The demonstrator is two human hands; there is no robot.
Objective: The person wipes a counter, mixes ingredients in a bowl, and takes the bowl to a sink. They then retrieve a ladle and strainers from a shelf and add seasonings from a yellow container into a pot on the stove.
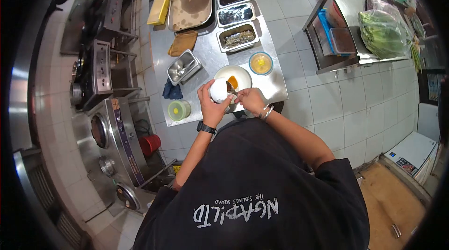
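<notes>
My left hand [210, 105], with a dark watch on the wrist, holds a small white bowl [218, 90] tilted over a white plate [241, 73] on the steel counter [210, 58]. An orange-brown sauce [233, 82] lies on the plate beside the bowl's mouth. My right hand [250, 100], with a bracelet on the wrist, grips a spoon [231, 89] whose tip reaches into the bowl. Both hands meet at the counter's near edge.
A blue-rimmed bowl of yellow liquid [260, 63], a green-lidded tub [179, 110], a steel container [184, 66], a blue cloth [172, 91] and several metal trays [237, 37] share the counter. Stove burners [99, 130] stand left. A second table with bagged greens [383, 32] stands right.
</notes>
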